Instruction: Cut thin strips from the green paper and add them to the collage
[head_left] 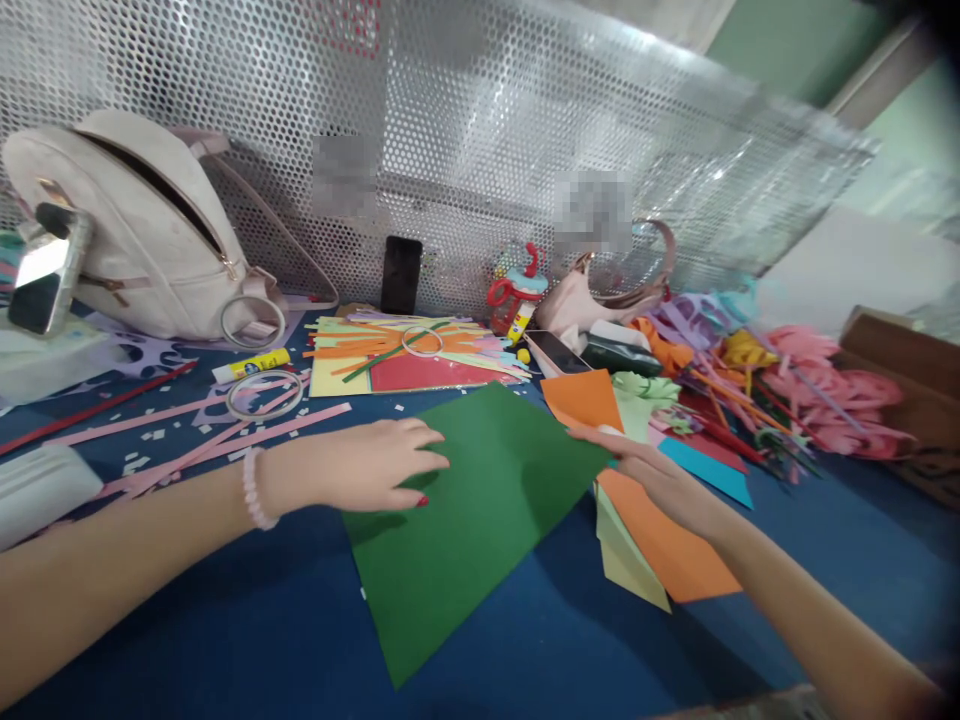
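Observation:
A sheet of green paper (480, 510) lies slantwise in front of me, its right side seeming raised above the table. My left hand (375, 465) hovers over or rests lightly on its left part, fingers spread and nothing between them. At the right corner, my right hand (652, 470) grips the sheet, with the index finger stretched along the edge; its thumb is hidden. Beneath and beside that hand are orange sheets (675, 545) and a folded pale yellow-green sheet (630, 560). A blue piece of paper (705, 470) lies farther right.
Coloured paper strips (397, 340) are piled at the back, near a black phone (401, 275). Left stand a pale backpack (142, 230), a glue stick (251, 366) and a tape roll (264, 395). Pink paper flowers (832, 390) and a cardboard box (900, 370) are at right.

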